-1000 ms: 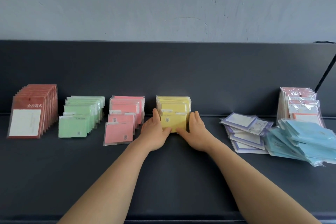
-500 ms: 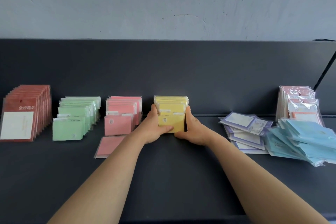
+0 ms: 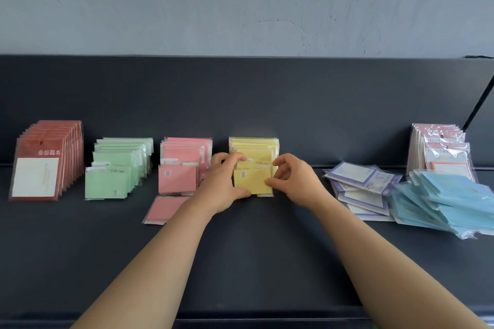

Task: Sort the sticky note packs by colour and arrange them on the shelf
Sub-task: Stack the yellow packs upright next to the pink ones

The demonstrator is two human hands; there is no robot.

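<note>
A row of yellow sticky note packs stands upright at the middle of the dark shelf. My left hand grips the row's left side, fingers over the top and thumb under the front yellow pack. My right hand pinches that front pack's right edge with curled fingers. Sorted rows stand to the left: pink packs, green packs and red packs. One pink pack lies flat in front of its row.
Right of my hands lies a loose pile of purple-bordered packs, then a heap of light blue packs. Behind them, pale pink packs lean against the shelf's back panel. A grey wall rises above.
Both hands went from pressing flat against the sides of the yellow row to curling round it, the left hand's fingers now over the top. The front pink pack fell flat about a second ago.
</note>
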